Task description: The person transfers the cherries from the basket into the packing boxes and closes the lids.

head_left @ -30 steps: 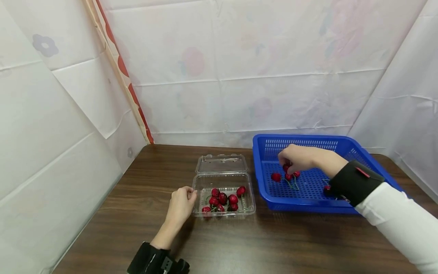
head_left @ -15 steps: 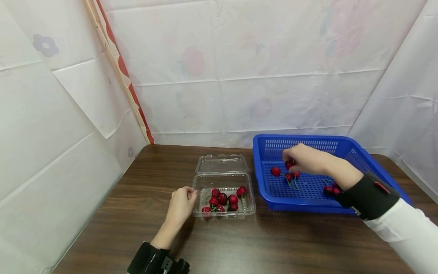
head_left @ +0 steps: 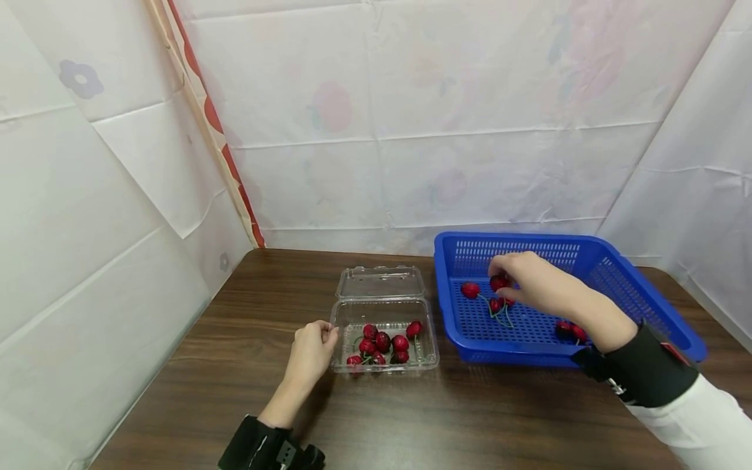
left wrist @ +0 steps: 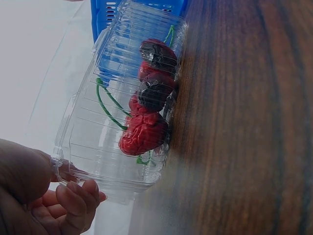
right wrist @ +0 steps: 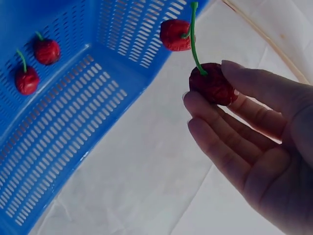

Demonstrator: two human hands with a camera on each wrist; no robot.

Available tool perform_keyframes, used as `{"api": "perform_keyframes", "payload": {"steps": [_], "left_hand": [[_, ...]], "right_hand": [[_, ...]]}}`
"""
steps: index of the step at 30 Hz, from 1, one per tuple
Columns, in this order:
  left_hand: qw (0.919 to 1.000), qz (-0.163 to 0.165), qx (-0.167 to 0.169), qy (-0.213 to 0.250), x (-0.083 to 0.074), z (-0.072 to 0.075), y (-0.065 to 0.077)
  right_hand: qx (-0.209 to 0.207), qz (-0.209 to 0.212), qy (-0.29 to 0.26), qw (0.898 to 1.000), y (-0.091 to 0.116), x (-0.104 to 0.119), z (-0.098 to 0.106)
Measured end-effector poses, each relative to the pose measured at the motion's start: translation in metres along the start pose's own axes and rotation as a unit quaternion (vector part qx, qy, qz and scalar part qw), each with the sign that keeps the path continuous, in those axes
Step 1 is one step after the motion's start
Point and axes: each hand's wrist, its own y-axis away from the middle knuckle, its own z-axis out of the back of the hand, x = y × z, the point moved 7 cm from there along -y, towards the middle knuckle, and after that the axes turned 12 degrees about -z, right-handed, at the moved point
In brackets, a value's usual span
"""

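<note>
The right hand (head_left: 531,281) pinched a dark red cherry (right wrist: 213,88) between its thumb and fingertips, over the blue basket (head_left: 511,360), right of centre in the head frame. The left hand (head_left: 314,346), below and left of centre, pinched the left rim of the clear container (head_left: 432,336).

The first risk, I would judge, was in the right fingertips: they held only a small part of the round skin, so a loose pinch could let it slip. Its stem could also catch on the neighbour cherries (head_left: 496,305) just below and pull them along. The black band (head_left: 646,369), at the lower right, was near the front rim and could knock against it. The container looked thin and light; an uneven press by the left hand could tilt it.

The held cherry was nearly round, almost black in its shaded parts, with slightly wrinkled skin. A green stem rose from its top, long and gently bent. Whether it was joined to the brighter cherry (right wrist: 175,35) beside it in the right wrist frame, I cannot tell.
</note>
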Motion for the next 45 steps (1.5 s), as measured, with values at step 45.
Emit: {"api": "perform_keyframes", "payload": {"steps": [45], "left_hand": [[1.0000, -0.001, -0.002, -0.004, -0.003, -0.002, -0.002]], "right_hand": [[-0.214, 0.000, -0.115, 0.970, 0.019, 0.038, -0.028]]}}
